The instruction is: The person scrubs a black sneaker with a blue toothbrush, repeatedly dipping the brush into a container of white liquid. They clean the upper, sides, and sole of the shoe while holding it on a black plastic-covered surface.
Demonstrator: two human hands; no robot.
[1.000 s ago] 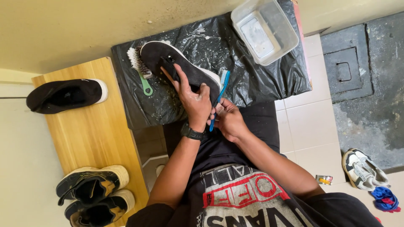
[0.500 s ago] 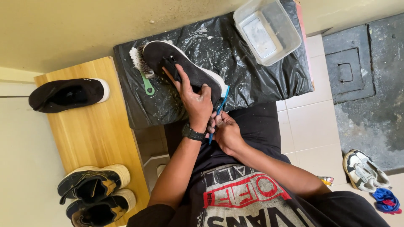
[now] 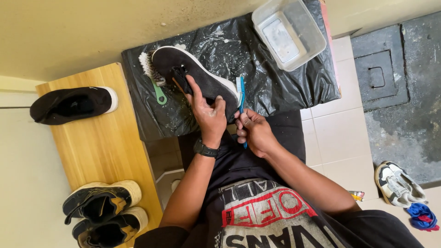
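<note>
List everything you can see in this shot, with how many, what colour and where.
Shoe being cleaned: one, black with white sole, on the plastic sheet.
Toothbrush: one, blue, at the shoe's heel.
Scrub brush: one, green handle, beside the shoe's toe.
Plastic sheet: one, black, wet, top middle.
Tub: one, clear, top right of the sheet.
Bench: one, light wood, left.
Shoes on the bench: one black, a black and tan pair.
White shoe: one, floor at right.
Cloth: one, blue, floor at right.
Left hand: holds the shoe; black watch.
Right hand: grips the toothbrush.
</note>
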